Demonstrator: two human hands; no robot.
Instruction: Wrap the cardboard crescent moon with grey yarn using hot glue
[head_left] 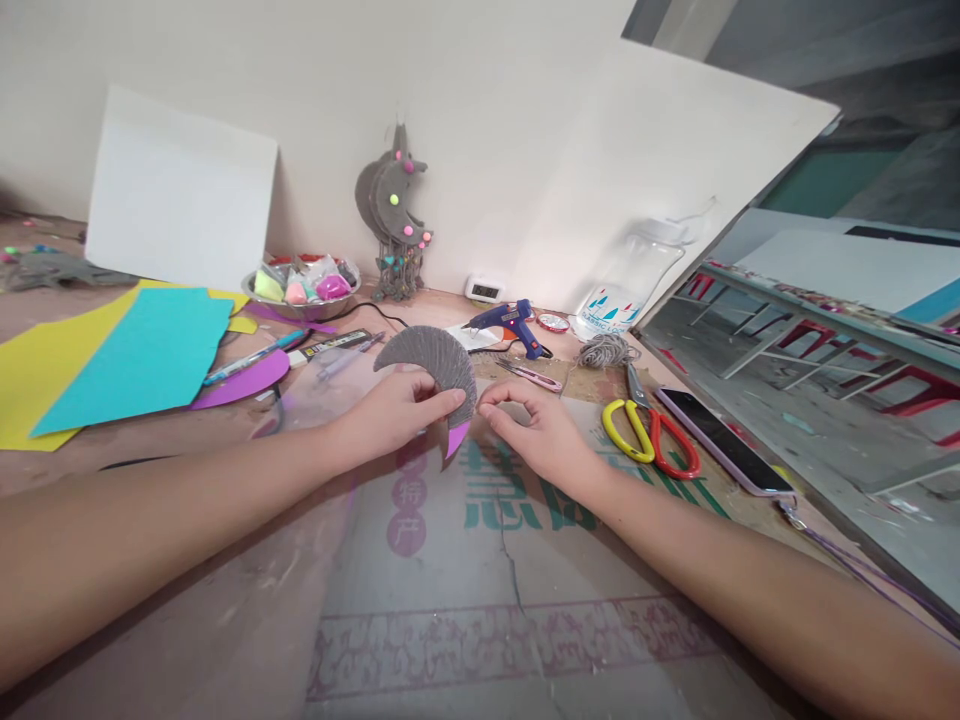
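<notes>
A crescent moon shape [439, 355], mostly wrapped in grey yarn with a bare purple tip at its lower end, is pinched in my left hand [405, 405] between thumb and fingers. Just right of the crescent, my right hand [536, 425] has its thumb and index finger pressed together near the crescent's edge. Whatever thin thing it may hold is too small to make out. Both hands are above a printed cardboard sheet [480, 570] on the table. A ball of grey yarn [604, 351] lies behind and to the right of my right hand.
Yellow-and-red-handled scissors [651, 440] and a phone [724, 440] lie at the right. Behind are a blue glue gun [510, 322], pink snips [531, 375], a jar [626, 280], a clock [484, 289] and a hanging moon ornament [394, 205]. A bowl [301, 303] and coloured sheets [142, 360] sit left.
</notes>
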